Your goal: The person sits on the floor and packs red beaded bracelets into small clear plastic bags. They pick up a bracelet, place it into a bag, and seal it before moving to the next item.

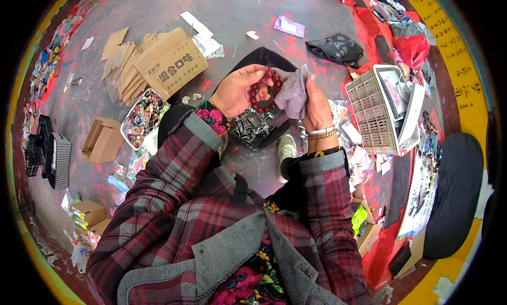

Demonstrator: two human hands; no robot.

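A dark red beaded bracelet is held up in front of me by my left hand, thumb and fingers closed on its left side. My right hand grips a crumpled greyish-purple cloth. Part of that cloth lies against the right side of the beads. Below both hands sits a black bin, partly covered by them. Inside it are many small clear packets with shiny contents I cannot make out.
A white tray of assorted small trinkets and flattened cardboard boxes lie to the left, with an open carton nearby. To the right stands a beige plastic basket of flat items. A black patterned bag and purple packet lie farther off.
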